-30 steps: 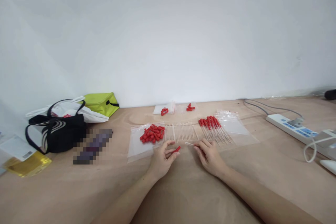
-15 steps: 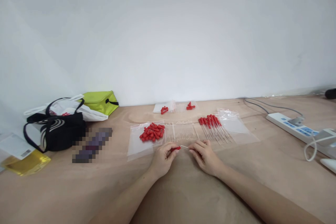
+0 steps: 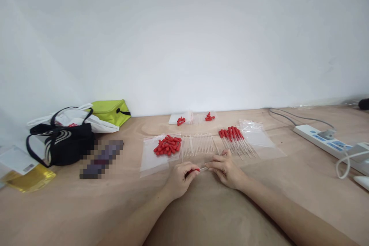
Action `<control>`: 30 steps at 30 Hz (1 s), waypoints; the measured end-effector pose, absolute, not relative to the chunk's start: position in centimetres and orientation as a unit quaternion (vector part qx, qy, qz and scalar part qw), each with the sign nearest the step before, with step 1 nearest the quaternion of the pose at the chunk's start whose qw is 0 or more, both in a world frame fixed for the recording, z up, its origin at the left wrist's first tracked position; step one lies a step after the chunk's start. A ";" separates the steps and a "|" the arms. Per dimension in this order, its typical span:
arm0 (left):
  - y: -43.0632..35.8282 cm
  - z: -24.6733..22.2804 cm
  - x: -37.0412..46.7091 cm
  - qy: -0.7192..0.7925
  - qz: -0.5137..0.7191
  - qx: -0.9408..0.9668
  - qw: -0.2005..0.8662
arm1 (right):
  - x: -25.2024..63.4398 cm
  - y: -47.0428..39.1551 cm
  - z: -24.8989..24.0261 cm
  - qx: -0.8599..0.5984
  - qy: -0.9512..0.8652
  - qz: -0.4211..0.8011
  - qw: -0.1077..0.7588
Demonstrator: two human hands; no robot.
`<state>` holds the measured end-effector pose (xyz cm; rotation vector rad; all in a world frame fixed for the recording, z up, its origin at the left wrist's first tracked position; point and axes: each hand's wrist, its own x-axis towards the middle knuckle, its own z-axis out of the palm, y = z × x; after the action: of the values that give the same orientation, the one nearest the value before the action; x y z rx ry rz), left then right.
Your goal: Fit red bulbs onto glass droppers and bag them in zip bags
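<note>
My left hand (image 3: pixel 181 178) pinches a red rubber dropper bulb (image 3: pixel 197 169), most of it hidden by the fingers. A thin glass dropper tube (image 3: pixel 203 168) runs from the bulb's end to my right hand (image 3: pixel 226 171), whose fingers are closed on it. Bulb and tube meet end to end; how deep the tube sits is too small to tell. Beyond the left hand lies a pile of red bulbs (image 3: pixel 167 146) on a clear plastic bag. Bare glass tubes (image 3: pixel 200 144) lie in a row behind both hands. Several droppers with red bulbs (image 3: pixel 231 135) lie beyond my right hand.
Smaller groups of red bulbs (image 3: pixel 181 121) rest near the wall. A clear zip bag (image 3: pixel 255 134) lies right of the droppers. On the right is a power strip (image 3: pixel 323 140) with cords. Black bag (image 3: pixel 70 146), green bag (image 3: pixel 109 111) and a blurred-out object (image 3: pixel 102 159) are left.
Both hands have come slightly closer together, and less of the glass tube shows between them. The left hand sits a little lower, and my right fingers have shifted along the tube towards the bulb.
</note>
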<state>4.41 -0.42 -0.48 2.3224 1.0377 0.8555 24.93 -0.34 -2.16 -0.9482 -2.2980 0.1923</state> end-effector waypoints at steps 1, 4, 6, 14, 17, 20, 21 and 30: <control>-0.5 -0.4 4.4 0.377 0.305 0.847 0.216 | 24.9 -0.4 -2.1 -0.360 -0.875 0.054 0.320; -0.7 -0.5 4.4 0.372 0.300 0.859 0.184 | 24.8 -0.7 -1.9 -0.361 -0.874 0.001 0.325; -0.7 -0.7 4.4 0.356 0.303 0.868 0.168 | 24.7 -1.0 -2.0 -0.364 -0.873 -0.017 0.324; -0.8 -1.7 4.1 0.300 0.295 0.900 0.115 | 23.7 -2.0 -2.2 -0.392 -0.868 0.044 0.301; -0.7 -1.7 3.9 0.295 0.280 0.908 0.099 | 23.2 -2.1 -2.2 -0.407 -0.860 0.085 0.295; -0.4 -1.5 3.7 0.291 0.279 0.912 0.071 | 22.7 -2.2 -1.8 -0.421 -0.854 0.113 0.283; -0.2 -1.4 3.7 0.291 0.287 0.911 0.061 | 22.5 -2.3 -1.5 -0.426 -0.853 0.110 0.280; 0.5 -1.6 2.3 0.466 0.384 0.796 0.037 | 24.6 0.0 -0.6 -0.581 -0.742 -0.007 0.336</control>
<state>2.26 0.50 -1.60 2.4445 1.4311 1.1798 24.56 0.04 -0.59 -1.5148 -1.9344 -0.0188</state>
